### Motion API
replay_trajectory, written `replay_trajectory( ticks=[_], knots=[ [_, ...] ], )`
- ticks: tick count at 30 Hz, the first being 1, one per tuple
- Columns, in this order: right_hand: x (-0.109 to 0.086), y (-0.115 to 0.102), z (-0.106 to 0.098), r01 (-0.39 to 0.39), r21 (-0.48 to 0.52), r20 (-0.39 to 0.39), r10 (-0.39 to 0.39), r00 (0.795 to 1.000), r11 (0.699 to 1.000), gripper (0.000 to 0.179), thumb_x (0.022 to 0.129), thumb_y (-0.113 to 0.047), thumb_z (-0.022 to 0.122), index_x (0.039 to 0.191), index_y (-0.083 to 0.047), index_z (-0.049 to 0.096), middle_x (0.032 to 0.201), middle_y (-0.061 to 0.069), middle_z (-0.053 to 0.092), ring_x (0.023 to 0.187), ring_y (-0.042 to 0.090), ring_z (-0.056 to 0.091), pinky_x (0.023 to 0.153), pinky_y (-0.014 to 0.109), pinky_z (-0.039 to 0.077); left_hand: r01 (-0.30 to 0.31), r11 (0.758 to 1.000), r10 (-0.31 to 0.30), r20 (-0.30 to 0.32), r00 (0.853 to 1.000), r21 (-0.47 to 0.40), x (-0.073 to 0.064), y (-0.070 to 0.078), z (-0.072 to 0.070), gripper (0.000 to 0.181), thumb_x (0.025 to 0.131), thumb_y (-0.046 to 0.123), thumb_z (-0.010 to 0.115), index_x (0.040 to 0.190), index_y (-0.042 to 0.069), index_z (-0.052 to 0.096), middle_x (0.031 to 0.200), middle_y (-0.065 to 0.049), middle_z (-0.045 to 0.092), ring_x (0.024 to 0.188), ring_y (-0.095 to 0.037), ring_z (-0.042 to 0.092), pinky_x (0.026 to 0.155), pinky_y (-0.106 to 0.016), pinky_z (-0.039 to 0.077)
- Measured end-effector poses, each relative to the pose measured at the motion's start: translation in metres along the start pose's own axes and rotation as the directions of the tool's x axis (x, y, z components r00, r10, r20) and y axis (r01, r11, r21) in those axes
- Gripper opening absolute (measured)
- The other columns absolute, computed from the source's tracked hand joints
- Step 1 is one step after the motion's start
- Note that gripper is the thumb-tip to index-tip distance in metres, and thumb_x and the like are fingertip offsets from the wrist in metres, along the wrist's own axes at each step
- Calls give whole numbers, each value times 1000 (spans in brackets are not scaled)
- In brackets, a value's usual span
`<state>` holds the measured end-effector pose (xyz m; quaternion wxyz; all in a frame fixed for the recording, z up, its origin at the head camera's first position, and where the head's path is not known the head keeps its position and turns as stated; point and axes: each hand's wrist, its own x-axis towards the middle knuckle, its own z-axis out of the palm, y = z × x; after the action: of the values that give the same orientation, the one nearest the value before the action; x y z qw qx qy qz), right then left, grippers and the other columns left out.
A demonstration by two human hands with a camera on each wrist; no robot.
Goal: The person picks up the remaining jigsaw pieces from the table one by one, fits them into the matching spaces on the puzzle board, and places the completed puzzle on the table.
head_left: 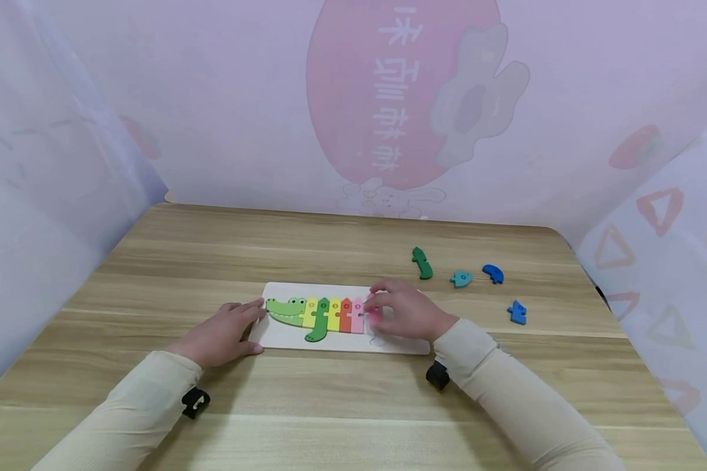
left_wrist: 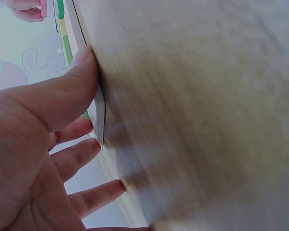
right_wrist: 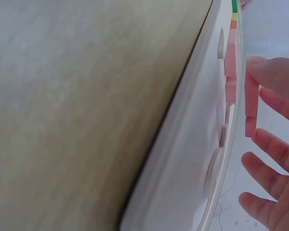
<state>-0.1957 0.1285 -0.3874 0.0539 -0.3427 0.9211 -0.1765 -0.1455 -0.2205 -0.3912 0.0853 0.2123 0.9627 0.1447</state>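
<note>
A white puzzle board (head_left: pixel 289 340) lies on the table with a row of crocodile pieces fitted in its left part. They run from the green head (head_left: pixel 285 313) through yellow, green and red to a light pink piece (head_left: pixel 357 317). My right hand (head_left: pixel 411 311) pinches a bright pink puzzle piece (right_wrist: pixel 251 101) between thumb and fingers, just above the board beside the light pink one. In the right wrist view that piece stands apart from the board's surface. My left hand (head_left: pixel 220 332) rests at the board's left end, its thumb (left_wrist: pixel 84 65) and fingertips touching the edge.
Loose pieces lie on the wooden table (head_left: pixel 342 405) at the back right: a dark green leg (head_left: pixel 422 263), a teal piece (head_left: pixel 461 279), a dark blue curved piece (head_left: pixel 493 273) and a blue piece (head_left: pixel 517 313). Printed cloth (head_left: pixel 241 98) hangs behind the table.
</note>
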Motion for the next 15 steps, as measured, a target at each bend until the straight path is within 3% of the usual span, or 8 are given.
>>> replay_trajectory(
  ticks=[15],
  knots=[
    [2, -3, 2, 20, -3, 2, -20, 1000, 1000, 24, 85, -21, 71, 109, -17, 73, 129, 8, 57, 123, 27, 49, 106, 44, 39, -3, 1000, 3, 5, 1000, -4, 0, 0, 0, 56, 84, 29, 75, 127, 0, 56, 147, -25, 39, 126, -50, 40, 99, -59, 39]
  ],
)
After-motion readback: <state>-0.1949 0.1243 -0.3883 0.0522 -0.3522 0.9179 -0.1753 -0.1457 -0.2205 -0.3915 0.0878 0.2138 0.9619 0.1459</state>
